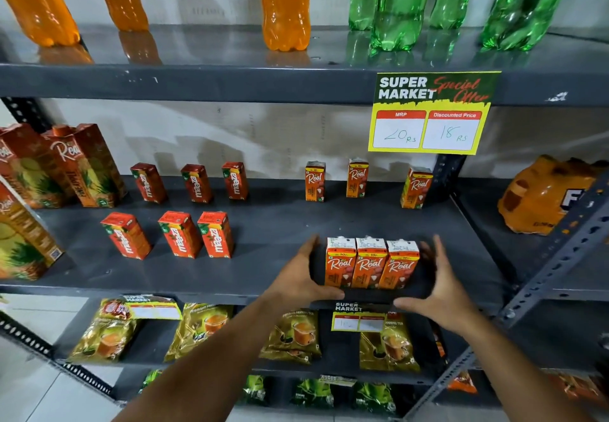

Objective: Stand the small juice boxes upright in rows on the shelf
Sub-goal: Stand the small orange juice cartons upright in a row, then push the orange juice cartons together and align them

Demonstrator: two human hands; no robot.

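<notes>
Three small orange Real juice boxes [370,265] stand upright, side by side, at the front of the dark grey middle shelf [273,223]. My left hand [304,276] is cupped beside the left box, thumb along the shelf's front edge. My right hand [440,284] is spread beside the right box with a narrow gap to it. Neither hand grips a box. Three more Real boxes [315,181] stand spaced along the back. Two rows of red Maaza boxes [179,233] stand to the left.
Tall Real pineapple cartons [85,166] fill the shelf's left end. A yellow price sign [431,113] hangs from the upper shelf, which holds orange and green soda bottles. An orange shrink-wrapped pack [540,194] lies right. A slotted upright [557,256] crosses at right. Tea packets [293,336] sit below.
</notes>
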